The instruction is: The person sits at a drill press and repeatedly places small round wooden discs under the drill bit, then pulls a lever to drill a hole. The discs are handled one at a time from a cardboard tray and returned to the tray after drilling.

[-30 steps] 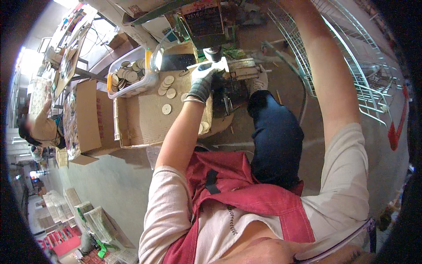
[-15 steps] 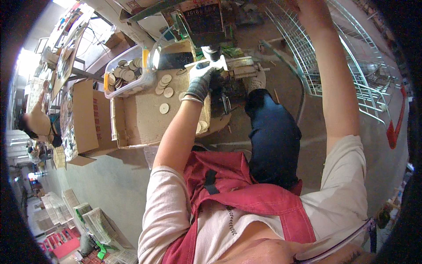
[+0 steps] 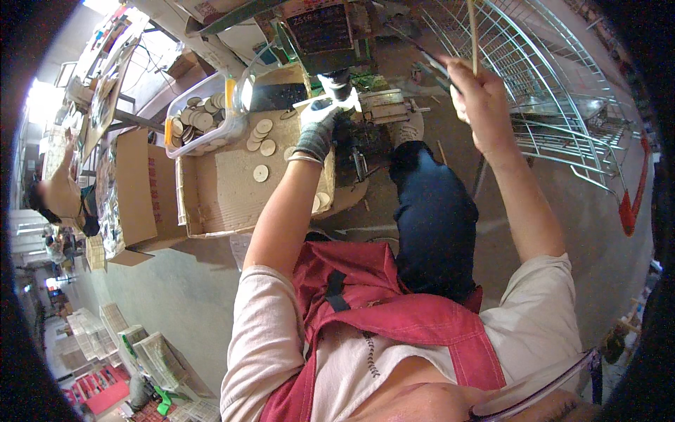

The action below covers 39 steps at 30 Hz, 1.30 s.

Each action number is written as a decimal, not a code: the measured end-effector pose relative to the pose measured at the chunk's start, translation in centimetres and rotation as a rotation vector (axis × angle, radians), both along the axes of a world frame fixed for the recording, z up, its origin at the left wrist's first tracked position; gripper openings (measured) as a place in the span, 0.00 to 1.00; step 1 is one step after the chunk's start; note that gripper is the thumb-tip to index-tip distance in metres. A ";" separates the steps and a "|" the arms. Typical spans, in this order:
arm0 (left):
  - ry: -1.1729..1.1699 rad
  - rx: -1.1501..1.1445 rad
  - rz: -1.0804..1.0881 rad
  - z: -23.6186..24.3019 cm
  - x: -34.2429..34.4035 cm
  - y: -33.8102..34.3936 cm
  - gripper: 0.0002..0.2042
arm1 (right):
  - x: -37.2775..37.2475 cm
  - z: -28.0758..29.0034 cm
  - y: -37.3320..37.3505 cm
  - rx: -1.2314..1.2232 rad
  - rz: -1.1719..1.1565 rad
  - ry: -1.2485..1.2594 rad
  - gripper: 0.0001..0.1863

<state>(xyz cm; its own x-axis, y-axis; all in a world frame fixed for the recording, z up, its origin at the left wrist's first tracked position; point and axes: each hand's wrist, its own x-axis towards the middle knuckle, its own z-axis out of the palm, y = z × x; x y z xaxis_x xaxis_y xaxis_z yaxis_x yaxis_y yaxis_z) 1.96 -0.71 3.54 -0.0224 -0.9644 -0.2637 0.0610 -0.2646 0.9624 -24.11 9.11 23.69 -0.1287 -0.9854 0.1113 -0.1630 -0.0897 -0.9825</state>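
With the bare right hand wrapped around a thin pale rod, upper right, best keep the grey-and-white-gloved left hand, its grip unreadable, clear of the dark cylindrical spindle, upper centre.

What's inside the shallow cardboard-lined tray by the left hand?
In the tray: loose pale round discs, several near the middle, a couple at the right side toward the wearer. The left forearm crosses the right part; anything beneath it is hidden.

Wire cart crowds the right hand; room opens toward the leg.
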 end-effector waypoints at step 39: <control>0.019 -0.045 0.038 -0.9 -0.4 -0.9 0.14 | 1.1 8.8 -10.3 -0.113 0.220 -0.388 0.10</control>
